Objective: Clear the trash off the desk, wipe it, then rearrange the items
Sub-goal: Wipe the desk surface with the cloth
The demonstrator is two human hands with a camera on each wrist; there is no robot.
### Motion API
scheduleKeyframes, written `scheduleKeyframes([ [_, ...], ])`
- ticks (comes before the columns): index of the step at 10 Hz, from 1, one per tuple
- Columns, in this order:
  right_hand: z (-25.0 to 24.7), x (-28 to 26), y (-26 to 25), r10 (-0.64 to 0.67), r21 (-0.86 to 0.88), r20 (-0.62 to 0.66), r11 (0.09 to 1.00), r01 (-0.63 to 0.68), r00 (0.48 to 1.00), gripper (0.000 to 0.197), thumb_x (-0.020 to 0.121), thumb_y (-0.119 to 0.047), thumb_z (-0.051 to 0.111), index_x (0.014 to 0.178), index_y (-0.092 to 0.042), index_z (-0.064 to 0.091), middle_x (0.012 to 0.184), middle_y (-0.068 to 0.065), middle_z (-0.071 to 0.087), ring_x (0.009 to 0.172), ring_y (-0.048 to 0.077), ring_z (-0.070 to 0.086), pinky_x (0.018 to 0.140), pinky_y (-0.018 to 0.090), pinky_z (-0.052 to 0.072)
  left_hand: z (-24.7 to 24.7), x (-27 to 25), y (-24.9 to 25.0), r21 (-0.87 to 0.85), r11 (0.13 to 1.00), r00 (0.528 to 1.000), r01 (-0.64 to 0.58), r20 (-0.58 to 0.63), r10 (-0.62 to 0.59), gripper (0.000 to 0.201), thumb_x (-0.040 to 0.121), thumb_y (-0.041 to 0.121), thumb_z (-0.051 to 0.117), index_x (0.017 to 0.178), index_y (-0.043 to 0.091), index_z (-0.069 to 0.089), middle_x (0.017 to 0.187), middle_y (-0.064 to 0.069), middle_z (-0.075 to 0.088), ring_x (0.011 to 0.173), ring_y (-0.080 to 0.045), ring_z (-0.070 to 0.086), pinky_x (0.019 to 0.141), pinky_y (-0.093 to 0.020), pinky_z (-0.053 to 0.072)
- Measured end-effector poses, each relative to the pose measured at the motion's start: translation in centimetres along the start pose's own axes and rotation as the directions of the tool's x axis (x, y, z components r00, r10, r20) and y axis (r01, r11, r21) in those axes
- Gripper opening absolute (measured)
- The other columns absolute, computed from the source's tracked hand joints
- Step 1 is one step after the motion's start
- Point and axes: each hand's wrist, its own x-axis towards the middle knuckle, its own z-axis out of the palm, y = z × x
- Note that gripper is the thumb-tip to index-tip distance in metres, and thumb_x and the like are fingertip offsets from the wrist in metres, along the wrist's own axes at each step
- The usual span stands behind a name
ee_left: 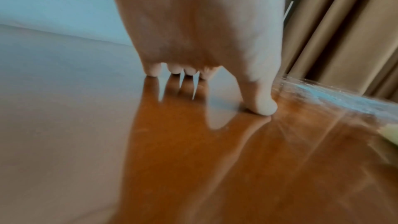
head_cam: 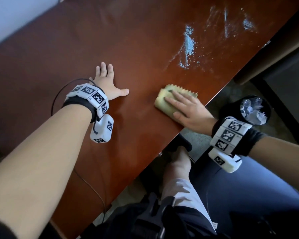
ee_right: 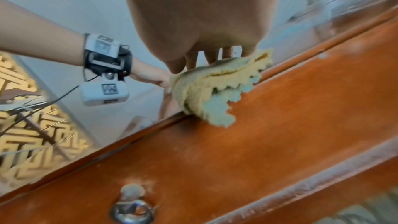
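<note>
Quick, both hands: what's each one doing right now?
Left hand: open, fingers spread flat on the desk, holding nothing.
Right hand: open, straight fingers pressing the folded yellow cloth onto the desk.

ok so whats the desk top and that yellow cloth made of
Desk top: looks like reddish-brown wood or veneer with a glossy varnish; the left wrist view shows it mirroring the fingers. Yellow cloth: seemingly soft, fuzzy microfibre or terry, folded, with a zigzag-cut edge.
</note>
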Motion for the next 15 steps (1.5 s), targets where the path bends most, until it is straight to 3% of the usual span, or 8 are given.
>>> scheduleKeyframes([
  [3, 3.4, -0.6, -6.8, -0.107, -0.082, 0.026, 0.991, 0.109, 0.994, 0.055, 0.099, -0.041, 0.032, 0.149, -0.037, 0.01, 0.158, -0.006, 0.003, 0.13, 0.024, 0.021, 0.107, 0.035, 0.019, 1.6, -2.7, -3.6, 0.015, 0.997, 0.997, -0.08, 0.012, 0.08, 0.086, 0.093, 0.051, 0.045, 0.151, 0.019, -0.009, 0.158, -0.002, -0.019, 0.146, -0.021, -0.014, 0.117, -0.047, 0.003],
  [4, 4.5, -1.1, -8.0, -0.094, -0.144, 0.036, 0.985, 0.098, 0.995, 0.06, 0.098, -0.047, 0.03, 0.15, -0.036, 0.003, 0.158, -0.001, -0.002, 0.135, 0.027, 0.016, 0.108, 0.036, 0.017, 2.5, -3.8, -4.3, 0.012, 0.998, 0.998, -0.062, 0.02, 0.062, 0.083, 0.094, 0.05, 0.043, 0.151, 0.019, -0.01, 0.158, -0.002, -0.019, 0.146, -0.022, -0.014, 0.117, -0.047, 0.003],
  [5, 6.0, -1.5, -8.8, -0.126, -0.295, 0.045, 0.946, 0.133, 0.991, 0.062, 0.092, -0.053, 0.01, 0.149, -0.036, -0.008, 0.158, 0.005, -0.014, 0.144, 0.03, 0.002, 0.113, 0.044, 0.009, 3.0, -4.4, -4.4, 0.011, 0.999, 0.999, -0.043, 0.012, 0.043, 0.081, 0.096, 0.048, 0.042, 0.151, 0.019, -0.01, 0.158, -0.003, -0.019, 0.146, -0.022, -0.014, 0.117, -0.046, 0.003],
  [7, 7.0, -1.2, -9.1, -0.109, -0.27, 0.043, 0.956, 0.117, 0.993, 0.063, 0.1, -0.046, 0.025, 0.149, -0.03, -0.009, 0.157, 0.008, -0.018, 0.145, 0.024, -0.015, 0.116, 0.04, -0.009, 3.3, -5.0, -4.1, -0.017, 0.999, 1.0, -0.031, -0.007, 0.031, 0.079, 0.096, 0.045, 0.042, 0.151, 0.018, -0.007, 0.158, -0.004, -0.018, 0.146, -0.023, -0.013, 0.117, -0.047, 0.003],
  [9, 6.9, -1.2, -8.7, -0.102, -0.269, 0.047, 0.957, 0.111, 0.994, 0.062, 0.1, -0.046, 0.025, 0.149, -0.031, -0.009, 0.157, 0.007, -0.018, 0.145, 0.022, -0.015, 0.116, 0.038, -0.009, 3.1, -5.1, -4.0, -0.016, 1.0, 1.0, -0.018, 0.005, 0.018, 0.079, 0.096, 0.045, 0.043, 0.151, 0.018, -0.008, 0.158, -0.003, -0.018, 0.146, -0.022, -0.013, 0.117, -0.048, 0.005],
  [11, 3.7, -0.9, -3.2, 0.052, -0.274, -0.009, 0.96, -0.052, 0.999, 0.061, 0.1, -0.046, 0.022, 0.149, -0.031, -0.011, 0.157, 0.007, -0.018, 0.145, 0.021, -0.016, 0.115, 0.035, -0.008, 3.0, -5.3, -3.7, -0.025, 1.0, 1.0, 0.0, 0.02, 0.001, 0.079, 0.097, 0.043, 0.043, 0.151, 0.018, -0.009, 0.158, -0.003, -0.019, 0.146, -0.022, -0.013, 0.116, -0.049, 0.005],
  [13, 0.8, 0.8, 1.9, 0.252, -0.119, -0.147, 0.956, -0.27, 0.957, 0.059, 0.1, -0.045, 0.02, 0.15, -0.028, -0.005, 0.158, 0.008, -0.013, 0.145, 0.024, -0.012, 0.117, 0.04, -0.003, 3.0, -5.3, -3.6, -0.033, 0.999, 1.0, 0.005, 0.028, -0.004, 0.079, 0.097, 0.043, 0.042, 0.151, 0.019, -0.01, 0.157, -0.002, -0.021, 0.146, -0.021, -0.015, 0.117, -0.048, 0.004],
  [15, 0.9, 0.4, 0.6, 0.284, 0.02, -0.172, 0.958, -0.285, 0.943, 0.058, 0.101, -0.04, 0.021, 0.151, -0.026, -0.005, 0.158, 0.011, -0.012, 0.145, 0.027, -0.011, 0.117, 0.043, -0.003, 3.1, -5.2, -3.6, -0.033, 0.999, 1.0, 0.012, 0.017, -0.012, 0.078, 0.097, 0.042, 0.042, 0.151, 0.019, -0.01, 0.157, -0.002, -0.02, 0.146, -0.021, -0.014, 0.117, -0.048, 0.003],
])
